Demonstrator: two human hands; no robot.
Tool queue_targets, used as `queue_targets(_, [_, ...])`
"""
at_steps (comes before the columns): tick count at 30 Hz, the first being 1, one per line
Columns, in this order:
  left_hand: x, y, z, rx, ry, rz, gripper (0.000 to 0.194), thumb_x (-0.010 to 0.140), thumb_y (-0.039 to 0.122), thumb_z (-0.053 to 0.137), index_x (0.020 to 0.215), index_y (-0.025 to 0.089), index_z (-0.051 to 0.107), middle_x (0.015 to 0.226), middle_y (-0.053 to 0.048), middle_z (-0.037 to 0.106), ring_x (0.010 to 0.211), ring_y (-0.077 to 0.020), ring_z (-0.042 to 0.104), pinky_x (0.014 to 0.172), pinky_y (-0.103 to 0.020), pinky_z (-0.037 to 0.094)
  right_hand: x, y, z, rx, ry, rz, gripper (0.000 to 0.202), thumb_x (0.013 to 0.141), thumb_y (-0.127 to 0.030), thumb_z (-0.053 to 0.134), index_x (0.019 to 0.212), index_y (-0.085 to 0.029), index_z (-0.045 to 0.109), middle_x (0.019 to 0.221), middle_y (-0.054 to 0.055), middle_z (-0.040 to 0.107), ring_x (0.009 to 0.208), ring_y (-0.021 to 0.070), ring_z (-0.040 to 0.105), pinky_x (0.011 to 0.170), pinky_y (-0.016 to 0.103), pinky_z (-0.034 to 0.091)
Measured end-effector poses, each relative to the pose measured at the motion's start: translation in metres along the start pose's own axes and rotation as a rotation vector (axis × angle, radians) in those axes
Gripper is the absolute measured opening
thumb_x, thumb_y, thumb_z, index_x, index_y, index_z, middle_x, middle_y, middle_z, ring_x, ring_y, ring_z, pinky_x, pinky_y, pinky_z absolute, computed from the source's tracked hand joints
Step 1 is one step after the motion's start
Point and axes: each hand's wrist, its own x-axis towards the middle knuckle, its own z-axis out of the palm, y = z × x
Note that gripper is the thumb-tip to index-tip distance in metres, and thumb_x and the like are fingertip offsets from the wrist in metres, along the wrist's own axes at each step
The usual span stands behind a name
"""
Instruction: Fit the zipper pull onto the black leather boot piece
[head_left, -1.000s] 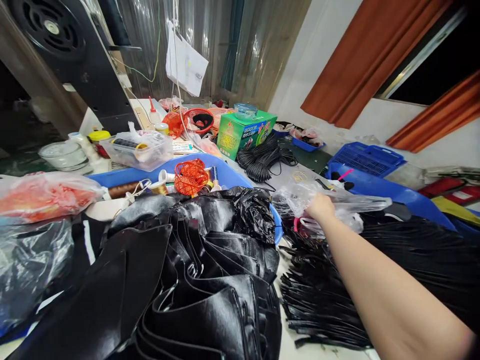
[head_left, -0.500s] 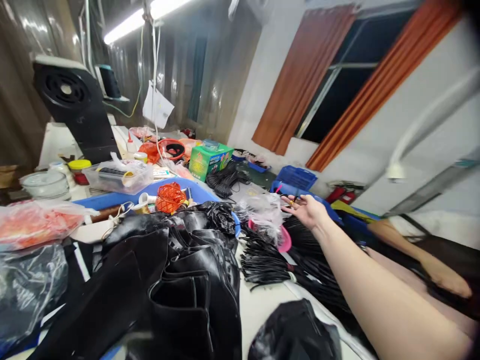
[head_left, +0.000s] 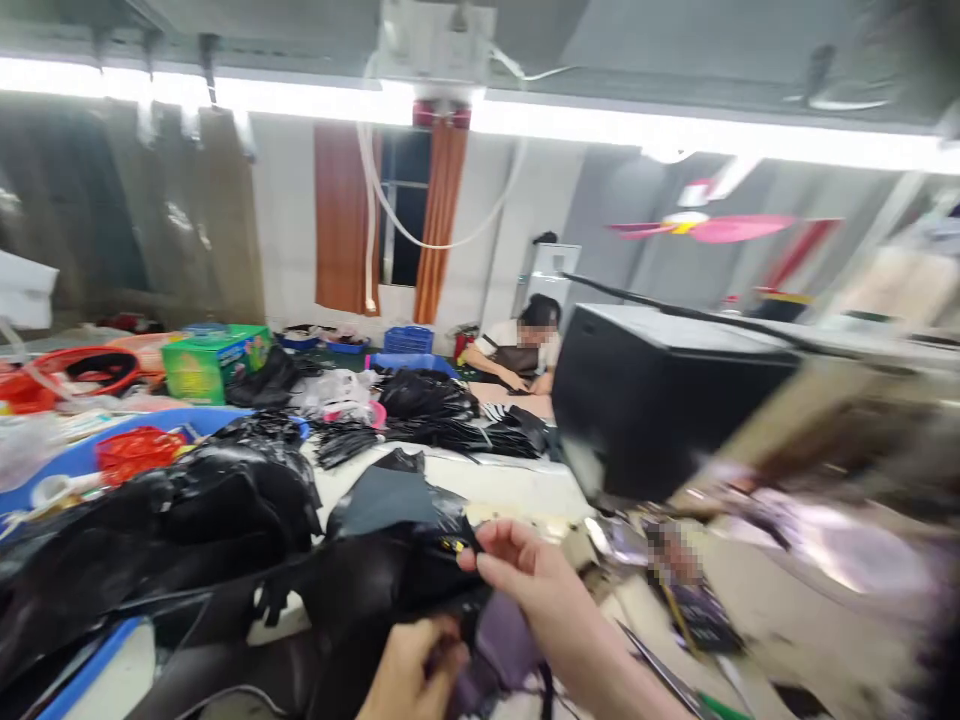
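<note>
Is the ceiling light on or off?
On: the ceiling light glows bright white in a long strip across the room.

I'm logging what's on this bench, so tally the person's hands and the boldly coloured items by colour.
Hands: 2, left hand and right hand, both gripping the black piece
Green: 1, box
Red: 1, mesh basket
Pink: 1, ceiling fan
Total: 5

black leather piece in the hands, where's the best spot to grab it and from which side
Probably the near folded edge of the black leather piece, from the person's own side. That edge faces the person and is free, and both the right hand and left hand already pinch there; the far part is buried in the heap of black pieces.
</note>
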Motion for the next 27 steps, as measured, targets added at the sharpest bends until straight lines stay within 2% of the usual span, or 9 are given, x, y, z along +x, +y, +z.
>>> queue_targets(2, [-0.006, 0.008, 0.018, -0.050, 0.090, -0.031, 0.035, 0.084, 0.052, 0.062, 0.083, 0.017, 0.066, 0.080, -0.005, 0.066, 0.077, -0.0184, 0.060, 0.070, -0.028, 0.049, -0.052, 0.030, -0.041, 0.049, 0.080, 0.056, 0.044, 0.055, -0.030, 0.090, 0.092, -0.019, 0.069, 0.075, 0.004, 0.073, 0.069, 0.0129, 0.065, 0.064, 0.022, 0.044])
queue_targets(3, [-0.011, 0.013, 0.029, -0.092, 0.143, -0.055, 0.038, 0.079, 0.054, 0.066, 0.077, 0.016, 0.066, 0.072, -0.004, 0.065, 0.070, -0.0171, 0.059, 0.066, -0.026, 0.048, -0.073, 0.043, -0.059, 0.103, 0.110, 0.089, 0.046, 0.048, -0.029, 0.093, 0.086, -0.018, 0.070, 0.071, 0.004, 0.073, 0.060, 0.0114, 0.061, 0.053, 0.019, 0.039])
queue_targets(4, [-0.016, 0.019, 0.042, -0.141, 0.193, -0.083, 0.040, 0.074, 0.056, 0.070, 0.074, 0.016, 0.065, 0.066, -0.003, 0.063, 0.064, -0.0154, 0.057, 0.061, -0.025, 0.046, -0.089, 0.054, -0.074, 0.108, 0.123, 0.112, 0.042, 0.048, -0.032, 0.093, 0.079, -0.015, 0.070, 0.068, 0.006, 0.072, 0.053, 0.0103, 0.057, 0.048, 0.020, 0.036])
queue_targets(6, [-0.028, 0.031, 0.069, -0.241, 0.257, -0.138, 0.045, 0.066, 0.058, 0.076, 0.069, 0.015, 0.064, 0.061, -0.001, 0.061, 0.056, -0.0128, 0.053, 0.054, -0.023, 0.043, -0.113, 0.067, -0.098, 0.139, 0.157, 0.118, 0.039, 0.050, -0.040, 0.091, 0.071, -0.016, 0.068, 0.072, 0.007, 0.072, 0.049, 0.0094, 0.055, 0.047, 0.021, 0.037])
queue_targets(9, [-0.042, 0.043, 0.104, -0.332, 0.262, -0.182, 0.049, 0.059, 0.060, 0.079, 0.066, 0.015, 0.062, 0.060, -0.001, 0.061, 0.051, -0.0111, 0.052, 0.050, -0.022, 0.042, -0.133, 0.068, -0.118, 0.235, 0.194, 0.098, 0.037, 0.053, -0.044, 0.089, 0.072, -0.020, 0.067, 0.081, 0.005, 0.073, 0.056, 0.0118, 0.061, 0.053, 0.024, 0.046])
queue_targets(12, [-0.048, 0.042, 0.127, -0.393, 0.305, -0.256, 0.053, 0.052, 0.059, 0.084, 0.066, 0.014, 0.061, 0.058, -0.002, 0.062, 0.048, -0.0092, 0.050, 0.047, -0.020, 0.041, -0.142, 0.063, -0.128, 0.295, 0.209, 0.105, 0.036, 0.053, -0.037, 0.090, 0.078, -0.023, 0.069, 0.077, 0.002, 0.072, 0.058, 0.0134, 0.064, 0.056, 0.026, 0.051])
queue_targets(16, [-0.056, 0.032, 0.142, -0.454, 0.399, -0.363, 0.053, 0.047, 0.055, 0.088, 0.069, 0.013, 0.063, 0.061, -0.003, 0.065, 0.051, -0.0087, 0.053, 0.050, -0.019, 0.043, -0.146, 0.062, -0.134, 0.272, 0.191, 0.152, 0.039, 0.049, -0.029, 0.092, 0.081, -0.020, 0.072, 0.084, 0.004, 0.073, 0.067, 0.0182, 0.070, 0.064, 0.029, 0.057])
queue_targets(21, [-0.067, 0.028, 0.153, -0.450, 0.474, -0.331, 0.044, 0.057, 0.049, 0.085, 0.075, 0.012, 0.069, 0.066, -0.002, 0.063, 0.063, -0.0113, 0.054, 0.058, -0.021, 0.046, -0.143, 0.066, -0.126, 0.265, 0.126, 0.192, 0.043, 0.048, -0.032, 0.092, 0.084, -0.019, 0.073, 0.087, 0.008, 0.075, 0.075, 0.0239, 0.071, 0.064, 0.033, 0.058])
queue_targets(27, [-0.067, 0.030, 0.154, -0.415, 0.493, -0.354, 0.046, 0.054, 0.049, 0.085, 0.073, 0.010, 0.069, 0.060, -0.002, 0.061, 0.056, -0.0100, 0.051, 0.055, -0.021, 0.041, -0.135, 0.079, -0.121, 0.230, 0.099, 0.152, 0.041, 0.049, -0.033, 0.092, 0.085, -0.022, 0.074, 0.084, 0.005, 0.076, 0.075, 0.0183, 0.069, 0.069, 0.030, 0.059])
